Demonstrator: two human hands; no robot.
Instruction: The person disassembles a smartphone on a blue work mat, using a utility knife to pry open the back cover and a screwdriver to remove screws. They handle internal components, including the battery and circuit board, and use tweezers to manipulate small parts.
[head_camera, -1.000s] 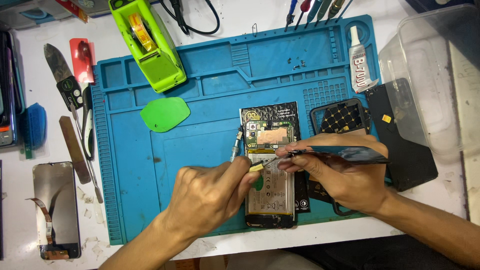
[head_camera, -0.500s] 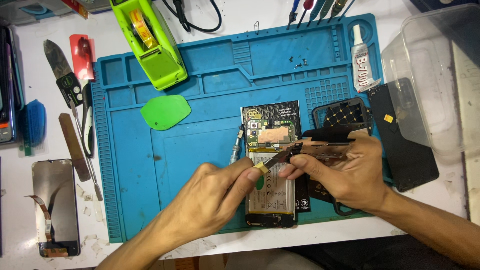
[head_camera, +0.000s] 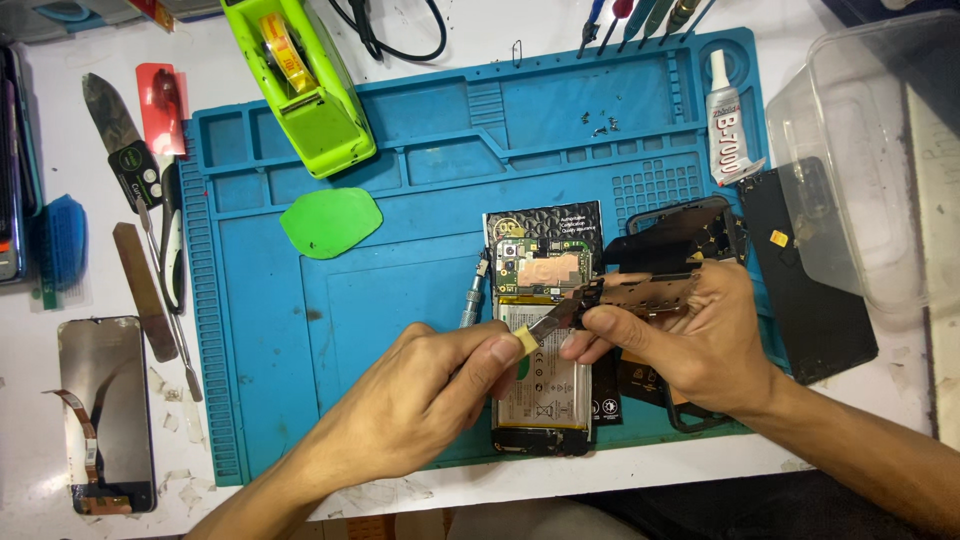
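Metal tweezers (head_camera: 548, 325) pinched in left fingers (head_camera: 497, 352); right fingers (head_camera: 600, 322) grip a dark cover (head_camera: 650, 290).

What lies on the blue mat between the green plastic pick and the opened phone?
In the head view, a small metal screwdriver lies between the green pick and the opened phone, close beside the phone's left edge. The rest of that stretch of blue mat is bare.

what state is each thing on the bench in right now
opened phone: back off, board and battery exposed, flat on mat
left hand: pinching a metal-tipped tool
right hand: holding a dark plastic phone part above the phone
screwdriver: lying loose beside the phone
green pick: flat on blue mat
glue tube: capped, lying down
detached screen: off the mat, ribbon cable loose
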